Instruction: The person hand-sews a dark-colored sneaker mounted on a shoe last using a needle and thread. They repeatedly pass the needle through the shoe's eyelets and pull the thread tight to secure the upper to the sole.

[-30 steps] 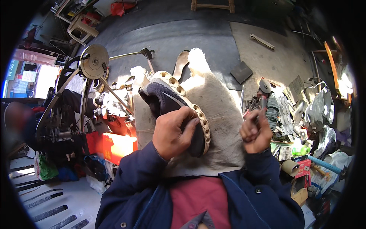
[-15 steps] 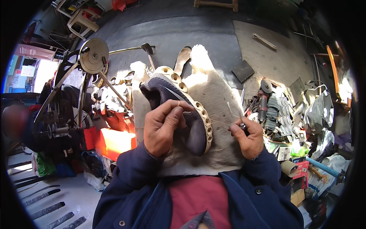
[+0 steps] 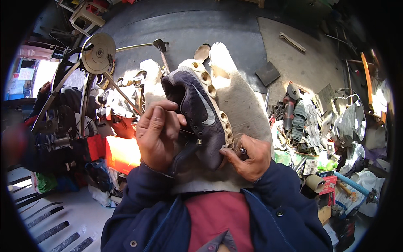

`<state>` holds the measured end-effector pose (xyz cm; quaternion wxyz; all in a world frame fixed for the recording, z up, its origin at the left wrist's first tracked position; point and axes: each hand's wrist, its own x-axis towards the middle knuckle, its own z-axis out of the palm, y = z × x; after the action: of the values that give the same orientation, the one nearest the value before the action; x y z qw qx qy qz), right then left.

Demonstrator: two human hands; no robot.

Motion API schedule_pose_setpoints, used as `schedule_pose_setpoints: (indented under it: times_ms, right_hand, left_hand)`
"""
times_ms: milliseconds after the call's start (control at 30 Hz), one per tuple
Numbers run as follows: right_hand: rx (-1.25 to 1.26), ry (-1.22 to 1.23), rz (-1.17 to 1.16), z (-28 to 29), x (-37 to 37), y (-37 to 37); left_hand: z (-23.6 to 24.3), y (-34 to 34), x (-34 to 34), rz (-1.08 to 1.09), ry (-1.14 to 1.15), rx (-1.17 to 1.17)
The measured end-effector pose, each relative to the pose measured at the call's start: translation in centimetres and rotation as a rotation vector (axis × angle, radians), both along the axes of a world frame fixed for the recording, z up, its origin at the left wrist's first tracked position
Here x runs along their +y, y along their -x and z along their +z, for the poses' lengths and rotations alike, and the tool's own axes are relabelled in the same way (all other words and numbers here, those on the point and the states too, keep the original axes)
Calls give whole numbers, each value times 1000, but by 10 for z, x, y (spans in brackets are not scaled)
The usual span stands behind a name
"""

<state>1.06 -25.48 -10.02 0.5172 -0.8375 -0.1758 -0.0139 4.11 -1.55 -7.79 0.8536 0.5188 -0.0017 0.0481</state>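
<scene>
A dark grey mesh sneaker (image 3: 212, 134) with a pale swoosh-shaped mark lies on the cloth over my lap, its opening toward my left hand. Its cream sole (image 3: 226, 126), with a row of round holes, faces right. My right hand (image 3: 254, 157) is closed around a small tool with a shiny round metal end (image 3: 243, 151); thumb and fingertips meet the sole's edge near the toe. Loose pale thread loops beside these fingers. My left hand (image 3: 157, 134) is curled left of the laces, and a thin thread (image 3: 187, 132) runs from its fingers to the shoe.
A hand-cranked machine with a round wheel (image 3: 98, 52) stands at left, beside an orange-red box (image 3: 121, 155). An insole (image 3: 202, 52) and a hammer (image 3: 160, 45) lie beyond the shoe. An angle grinder (image 3: 289, 105) and cluttered supplies fill the right. Black strips (image 3: 52, 231) lie lower left.
My right hand has come left and down to the sole's edge, and the stretched thread has slackened. My left hand has drawn back left off the upper. The shoe has tilted, showing more of its side.
</scene>
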Motion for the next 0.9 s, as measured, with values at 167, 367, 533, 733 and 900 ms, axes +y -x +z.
schedule_pose_setpoints:
  times_ms: [167,367,533,733,900]
  right_hand:
    - [-1,44,-33,-8,4,6]
    - [-44,52,6,-16,13,3]
    - [-51,54,26,-13,16,0]
    - [-9,85,26,-3,5,3]
    - [237,-185,44,-10,-13,9]
  left_hand:
    - [1,-17,55,163,168,7]
    - [-15,-7,117,250,22,109]
    - [-50,2,138,212,99,308]
    - [-37,18,171,124,-196,349]
    - [-11,17,151,367,-1559,18]
